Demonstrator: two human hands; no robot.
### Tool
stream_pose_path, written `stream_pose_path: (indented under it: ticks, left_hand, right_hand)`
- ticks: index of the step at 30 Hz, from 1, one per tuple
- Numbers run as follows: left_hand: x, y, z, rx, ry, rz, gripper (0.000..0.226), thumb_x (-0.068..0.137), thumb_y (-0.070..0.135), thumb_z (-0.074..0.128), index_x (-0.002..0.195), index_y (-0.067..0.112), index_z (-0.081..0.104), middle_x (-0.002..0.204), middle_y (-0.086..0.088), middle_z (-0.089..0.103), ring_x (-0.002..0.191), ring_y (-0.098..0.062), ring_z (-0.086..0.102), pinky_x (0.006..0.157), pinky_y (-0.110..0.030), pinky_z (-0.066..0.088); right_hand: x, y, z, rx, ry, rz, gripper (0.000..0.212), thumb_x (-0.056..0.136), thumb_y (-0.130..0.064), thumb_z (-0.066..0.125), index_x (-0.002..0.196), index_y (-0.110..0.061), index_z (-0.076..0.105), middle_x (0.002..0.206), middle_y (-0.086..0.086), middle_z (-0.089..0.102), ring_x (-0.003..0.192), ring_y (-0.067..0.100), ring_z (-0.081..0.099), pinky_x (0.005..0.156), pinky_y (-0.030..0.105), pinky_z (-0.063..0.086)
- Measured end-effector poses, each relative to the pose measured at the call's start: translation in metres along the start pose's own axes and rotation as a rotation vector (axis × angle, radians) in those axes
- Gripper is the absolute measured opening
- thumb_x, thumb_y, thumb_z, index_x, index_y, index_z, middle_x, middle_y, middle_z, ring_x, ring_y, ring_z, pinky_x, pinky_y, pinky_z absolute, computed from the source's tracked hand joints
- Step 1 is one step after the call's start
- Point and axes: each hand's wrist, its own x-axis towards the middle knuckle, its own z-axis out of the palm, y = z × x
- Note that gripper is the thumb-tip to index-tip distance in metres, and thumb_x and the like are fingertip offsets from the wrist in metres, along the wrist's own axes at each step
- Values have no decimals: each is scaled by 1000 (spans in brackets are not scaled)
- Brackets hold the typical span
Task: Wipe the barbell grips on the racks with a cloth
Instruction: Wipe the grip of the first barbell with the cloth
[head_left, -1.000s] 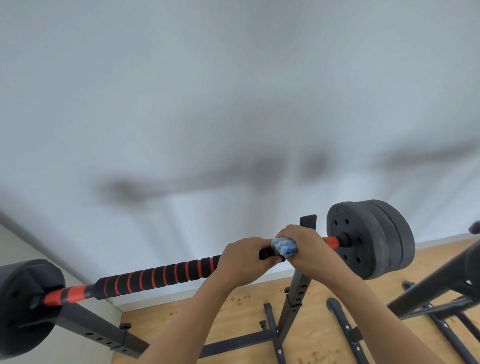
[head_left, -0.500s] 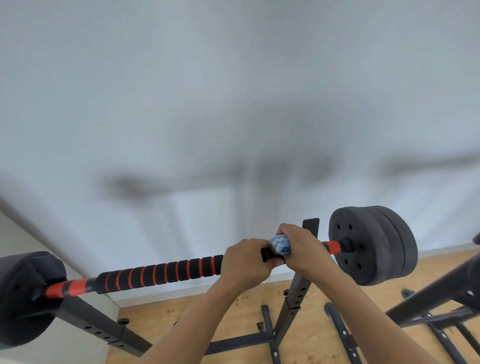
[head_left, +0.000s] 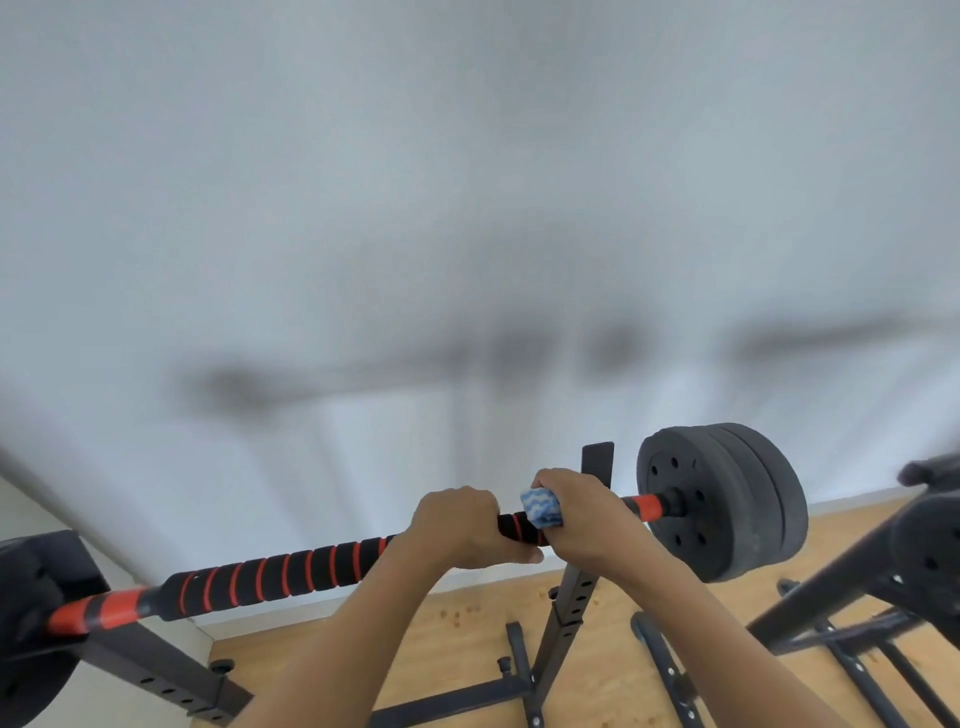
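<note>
A barbell with a black foam grip ringed in red (head_left: 291, 571) lies across two dark rack posts, running from lower left to right. My left hand (head_left: 460, 525) grips the bar near its middle. Just to its right, my right hand (head_left: 584, 517) holds a blue-and-white cloth (head_left: 540, 509) wrapped round the grip, beside the right rack post (head_left: 569, 597). A short stretch of grip shows between the two hands. Black weight plates sit on the right end (head_left: 722, 499) and the left end (head_left: 31, 613).
A white wall fills the upper view. Below lie a wooden floor (head_left: 457, 654) and the rack's black base bars (head_left: 452, 696). Another dark rack with a plate (head_left: 930, 551) stands at the far right.
Both hands stayed on the bar. A small gap of grip has opened between them, and the view has shifted slightly.
</note>
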Motion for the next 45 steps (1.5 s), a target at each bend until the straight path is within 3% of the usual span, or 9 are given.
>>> stream_pose_path:
  ticks: [2, 7, 13, 17, 22, 30, 36, 41, 45]
  left_hand:
    - [0, -8, 7, 21, -12, 67, 67, 84, 87, 51, 87, 21, 64, 76, 4, 73, 63, -16, 67, 73, -33, 55]
    - [-13, -8, 37, 275, 440, 156, 65, 92, 86, 34, 92, 22, 47, 75, 7, 57, 63, -17, 55, 65, -32, 44]
    - [-14, -6, 67, 359, 674, 176, 58, 86, 77, 65, 77, 22, 49, 61, 7, 43, 48, -13, 38, 49, -28, 32]
    - [-18, -13, 40, 122, 409, 234, 46, 96, 69, 53, 112, 25, 49, 102, 5, 47, 72, -16, 51, 69, -31, 46]
    - [-23, -47, 2, -112, -82, 177, 56, 87, 80, 58, 102, 26, 56, 87, 4, 72, 62, -13, 66, 75, -35, 58]
    - [-35, -41, 33, 269, 379, 173, 58, 93, 83, 40, 99, 25, 42, 80, 8, 58, 65, -18, 58, 64, -33, 50]
    - [-34, -32, 64, 349, 622, 98, 46, 97, 68, 54, 102, 22, 53, 76, 8, 48, 63, -13, 46, 58, -30, 37]
    - [-24, -34, 24, 96, 179, 46, 45, 88, 67, 62, 102, 26, 49, 94, 7, 58, 86, -18, 60, 76, -35, 48]
    - [-13, -38, 4, -224, -188, 31, 39, 85, 51, 77, 105, 19, 64, 82, 2, 75, 77, -19, 75, 78, -36, 61]
  right_hand:
    - [-2, -2, 0, -13, -4, -8, 22, 88, -9, 62, 104, -22, 55, 98, -4, 63, 85, 14, 63, 77, 24, 55]
    - [-4, -5, 12, -36, 41, -43, 30, 85, -6, 61, 101, -26, 45, 96, -11, 53, 83, 14, 61, 71, 21, 53]
    - [-6, -5, 13, -49, 50, -14, 25, 86, -9, 61, 98, -24, 46, 91, -9, 56, 79, 13, 61, 73, 25, 56]
    - [-13, -3, 17, -63, 62, -21, 27, 87, -13, 64, 100, -25, 44, 95, -8, 56, 81, 13, 61, 76, 24, 56]
    - [-14, -3, 18, -149, 128, -47, 33, 84, -14, 67, 99, -27, 41, 103, -10, 52, 92, 12, 54, 82, 29, 54]
    - [-16, -6, 33, -85, 150, 70, 40, 81, -7, 63, 94, -27, 32, 79, -9, 55, 69, 13, 61, 60, 36, 61]
    - [-9, -8, 31, -62, 128, 82, 36, 84, -10, 63, 93, -27, 32, 78, -7, 56, 67, 15, 63, 63, 39, 62]
    - [-8, -4, 29, -44, 83, 84, 32, 87, -12, 62, 97, -24, 34, 78, -4, 61, 68, 14, 65, 65, 36, 62]
    - [-7, -6, 27, -36, 78, 78, 28, 91, -14, 60, 101, -21, 36, 78, -3, 60, 68, 14, 64, 64, 32, 61]
